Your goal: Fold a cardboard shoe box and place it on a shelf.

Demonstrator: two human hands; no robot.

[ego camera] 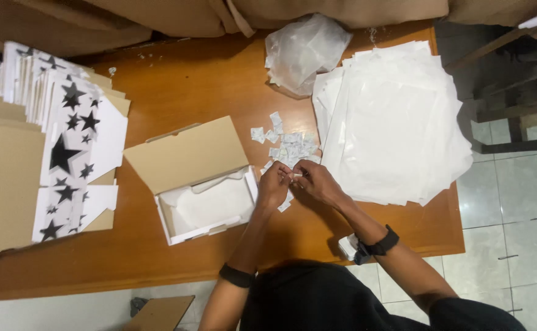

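White sachets (290,147); brown-lidded box (198,178); black-starred white cartons (75,135); orange-brown table (182,86)

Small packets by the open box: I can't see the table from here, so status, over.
Left hand and right hand together, pinching one small white packet. Packet pile just beyond. Open box lined with white paper, left of hands. Nothing in the way.
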